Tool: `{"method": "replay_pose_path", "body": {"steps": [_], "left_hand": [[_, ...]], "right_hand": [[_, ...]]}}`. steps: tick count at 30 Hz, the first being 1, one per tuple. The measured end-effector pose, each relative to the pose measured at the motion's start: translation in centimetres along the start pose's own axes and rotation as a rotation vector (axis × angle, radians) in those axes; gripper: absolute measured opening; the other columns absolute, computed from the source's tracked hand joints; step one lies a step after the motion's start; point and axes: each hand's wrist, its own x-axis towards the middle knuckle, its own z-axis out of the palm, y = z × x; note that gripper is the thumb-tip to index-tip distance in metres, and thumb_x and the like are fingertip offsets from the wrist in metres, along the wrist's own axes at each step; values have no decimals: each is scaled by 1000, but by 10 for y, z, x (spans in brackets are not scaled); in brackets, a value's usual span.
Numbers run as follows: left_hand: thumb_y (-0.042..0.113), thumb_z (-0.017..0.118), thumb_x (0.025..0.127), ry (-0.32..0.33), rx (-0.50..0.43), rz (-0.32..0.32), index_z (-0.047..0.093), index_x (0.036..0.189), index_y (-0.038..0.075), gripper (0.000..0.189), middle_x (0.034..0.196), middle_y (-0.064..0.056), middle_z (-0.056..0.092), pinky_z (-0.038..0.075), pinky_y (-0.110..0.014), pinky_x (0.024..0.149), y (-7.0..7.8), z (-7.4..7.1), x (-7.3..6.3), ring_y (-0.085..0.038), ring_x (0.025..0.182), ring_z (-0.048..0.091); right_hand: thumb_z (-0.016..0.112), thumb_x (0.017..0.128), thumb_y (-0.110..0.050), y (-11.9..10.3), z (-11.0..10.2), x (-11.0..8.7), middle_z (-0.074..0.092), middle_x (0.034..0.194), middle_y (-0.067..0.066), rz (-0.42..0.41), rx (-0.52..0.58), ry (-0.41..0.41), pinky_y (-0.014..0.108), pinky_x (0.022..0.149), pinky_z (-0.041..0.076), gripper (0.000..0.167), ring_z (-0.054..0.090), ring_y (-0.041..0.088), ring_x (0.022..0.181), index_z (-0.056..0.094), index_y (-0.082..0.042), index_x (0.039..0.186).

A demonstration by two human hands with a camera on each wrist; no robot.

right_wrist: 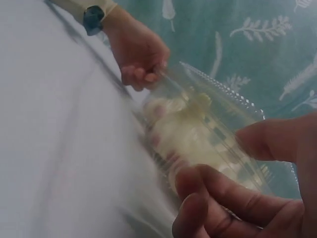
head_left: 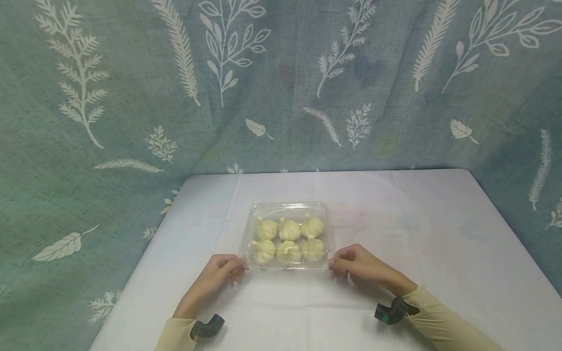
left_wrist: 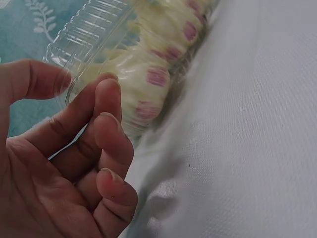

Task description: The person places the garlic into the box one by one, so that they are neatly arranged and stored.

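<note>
A clear plastic box (head_left: pixel 287 209) holds several pale garlic bulbs (head_left: pixel 290 230) in two rows, over the middle of the table. Purple patches mark the sides of the bulbs (left_wrist: pixel 157 77) in the left wrist view. My left hand (head_left: pixel 221 273) pinches the rim at the box's near left corner between thumb and index finger, its other fingers curled loosely below. At the near right corner, my right hand (head_left: pixel 362 265) pinches the rim the same way. The right wrist view shows the box (right_wrist: pixel 218 99) blurred, with the left hand (right_wrist: pixel 138 54) at its far end.
A white cloth covers the table (head_left: pixel 439 234). Behind and to the sides hangs a green-blue curtain (head_left: pixel 281 122) with white leaf prints. Dark camera mounts sit on the left wrist (head_left: pixel 207 326) and the right wrist (head_left: pixel 395 311).
</note>
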Motion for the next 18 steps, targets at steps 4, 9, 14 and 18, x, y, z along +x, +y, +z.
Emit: {"method": "replay_pose_path", "body": {"steps": [4,9,14,18], "left_hand": [[21,56,104,4,-11,-11,73,99,-9,34,74,-7,69,53,-20,58,-1,1,1,-8,62,57],[20,53,104,9,-27,-40,72,95,-8,36,68,2,61,52,-20,60,-3,3,3,-8,62,55],[20,53,104,27,-46,-71,72,95,-7,34,70,4,60,51,-19,59,-2,4,3,-8,62,54],[20,54,104,35,-68,-97,72,96,-7,33,71,6,60,50,-18,58,-1,4,3,-7,64,53]], "right_hand": [[58,105,-23,5,0,2,68,69,-4,-25,59,-50,14,44,36,38,45,2,51,73,11,100],[56,105,-23,8,4,3,69,66,-9,-19,120,-65,13,45,32,41,39,1,48,72,15,100],[57,104,-21,9,7,3,67,64,-10,-11,179,-64,12,45,32,42,42,0,49,68,20,102],[58,103,-20,10,8,3,66,64,-11,-5,210,-64,13,45,31,43,44,0,50,67,22,102]]}}
